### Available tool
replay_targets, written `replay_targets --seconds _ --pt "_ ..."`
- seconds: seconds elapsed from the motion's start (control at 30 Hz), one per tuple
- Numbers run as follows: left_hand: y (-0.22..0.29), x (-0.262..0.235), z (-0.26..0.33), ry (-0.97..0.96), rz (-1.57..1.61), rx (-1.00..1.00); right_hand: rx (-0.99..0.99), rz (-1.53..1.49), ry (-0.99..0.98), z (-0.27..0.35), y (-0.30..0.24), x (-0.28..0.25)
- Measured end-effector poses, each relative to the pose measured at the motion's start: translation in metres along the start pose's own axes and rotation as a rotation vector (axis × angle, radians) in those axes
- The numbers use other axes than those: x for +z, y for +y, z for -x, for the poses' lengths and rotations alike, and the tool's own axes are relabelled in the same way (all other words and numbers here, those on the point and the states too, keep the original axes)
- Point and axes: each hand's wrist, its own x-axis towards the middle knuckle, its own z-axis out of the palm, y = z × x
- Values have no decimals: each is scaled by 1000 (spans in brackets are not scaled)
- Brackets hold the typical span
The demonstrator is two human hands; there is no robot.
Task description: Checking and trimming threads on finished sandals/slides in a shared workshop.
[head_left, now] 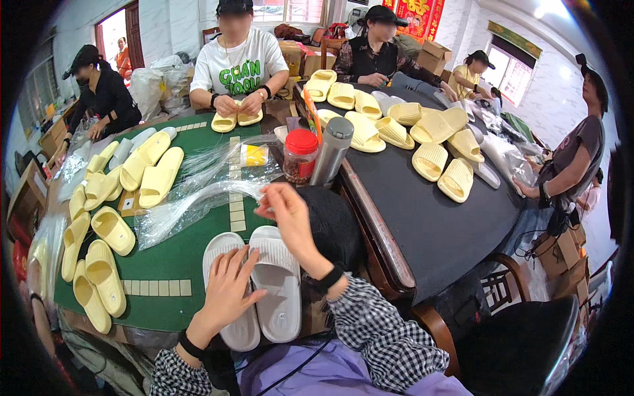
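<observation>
A pair of grey ribbed slide slippers [277,305] lies side by side at the table edge in front of me, toes pointing away. Resting over the left slipper is my left hand [223,290], fingers spread and its thumb reaching toward the right one. Above the toe of the right slipper, my right hand [290,221] has its fingertips pinched at the end of a bundle of clear plastic [205,200]. That bundle stretches to the left across the green tabletop [191,247]. How much of it the fingertips hold is hard to make out.
Yellow slippers [105,274] line the left side; more yellow slippers [432,125] cover the black table [449,228]. A red-lidded jar [300,155] and a steel flask [332,150] stand beyond my right hand. Across the table, a person [239,72] handles yellow slippers; several other people work around.
</observation>
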Motion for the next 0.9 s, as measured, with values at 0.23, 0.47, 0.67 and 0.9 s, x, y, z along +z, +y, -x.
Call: replay_targets --seconds 0.23,0.47,0.67,0.9 --pt "6 0 -2 24 -6 -23 -790 352 -34 34 -197 13" --pt "8 4 -4 40 -6 -47 -1049 958 448 15 -300 -91" --pt "6 3 3 42 -30 -58 -643 1668 720 -14 -278 -257" --pt "28 -17 16 71 -55 -44 -82 1816 800 -8 -236 -442"
